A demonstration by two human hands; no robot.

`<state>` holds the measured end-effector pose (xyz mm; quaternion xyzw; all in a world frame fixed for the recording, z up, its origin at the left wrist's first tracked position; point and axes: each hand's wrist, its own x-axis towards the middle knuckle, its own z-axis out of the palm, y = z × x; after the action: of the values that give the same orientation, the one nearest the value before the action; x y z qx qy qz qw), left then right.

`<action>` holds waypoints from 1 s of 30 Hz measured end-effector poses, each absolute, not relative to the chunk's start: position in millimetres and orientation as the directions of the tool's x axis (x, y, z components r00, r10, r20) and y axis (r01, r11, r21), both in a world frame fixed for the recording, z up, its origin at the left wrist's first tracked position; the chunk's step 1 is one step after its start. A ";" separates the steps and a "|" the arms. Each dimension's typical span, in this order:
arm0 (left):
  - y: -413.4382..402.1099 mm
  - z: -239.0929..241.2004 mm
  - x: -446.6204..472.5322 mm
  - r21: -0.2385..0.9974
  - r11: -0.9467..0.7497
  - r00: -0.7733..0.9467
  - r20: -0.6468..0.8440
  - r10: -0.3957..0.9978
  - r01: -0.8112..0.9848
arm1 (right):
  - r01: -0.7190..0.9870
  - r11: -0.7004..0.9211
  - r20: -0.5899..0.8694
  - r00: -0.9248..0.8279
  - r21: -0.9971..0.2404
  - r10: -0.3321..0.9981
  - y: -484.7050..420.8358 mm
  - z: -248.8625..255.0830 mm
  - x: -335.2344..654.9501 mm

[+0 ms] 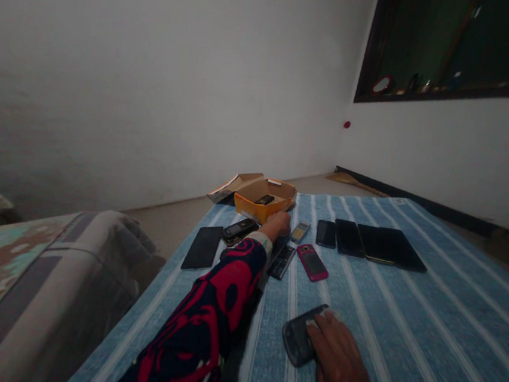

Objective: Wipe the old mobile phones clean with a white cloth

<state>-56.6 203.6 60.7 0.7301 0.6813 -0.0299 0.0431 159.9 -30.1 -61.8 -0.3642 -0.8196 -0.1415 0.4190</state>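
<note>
Head view, landmark: orange box (249, 208), open on the far end of the counter (403, 325), lid folded back, probably for free access.
Inside box: one small phone (265, 200), lying flat.
Left hand: at box's near right corner, fingers curled; can't tell if it's grasping anything, wrist and sleeve block it.
Right hand: well nearer than box and to its right; grasps dark phone (298, 336) by its right side, fingers over the face, likely to steady it.
Just in front of box: black phone (238, 228), then black slab (202, 248) to its left.
Front-right of box: keypad phone (282, 261), silver phone (300, 231), pink phone (312, 262); spaced, probably so each lifts separately.
Right of box: row of dark slabs (349, 238), side by side, probably to save space.
</note>
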 end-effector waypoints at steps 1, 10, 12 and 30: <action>202.3 60.6 -57.7 -0.001 -0.109 0.108 -0.112 0.988 0.994 | 0.717 0.693 0.790 -0.380 -0.077 0.481 -30.4 -61.1 160.2; 147.5 69.7 -66.2 -0.204 -0.435 0.448 0.022 0.894 0.877 | 0.713 0.697 0.782 -0.389 -0.078 0.486 -30.1 -62.2 159.5; 126.9 67.8 -64.8 -0.246 -0.473 0.495 0.036 0.868 0.846 | 0.718 0.690 0.786 -0.374 -0.089 0.492 -30.5 -62.1 159.3; 24.0 30.9 -50.3 -0.456 -0.681 0.795 0.104 0.598 0.572 | 0.719 0.672 0.697 -0.391 -0.176 0.601 -36.4 -54.7 163.5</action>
<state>-50.3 24.0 30.9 0.9165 0.3192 -0.0268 -0.2396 163.5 -36.4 -54.7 -0.3975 -0.8305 -0.0770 0.3825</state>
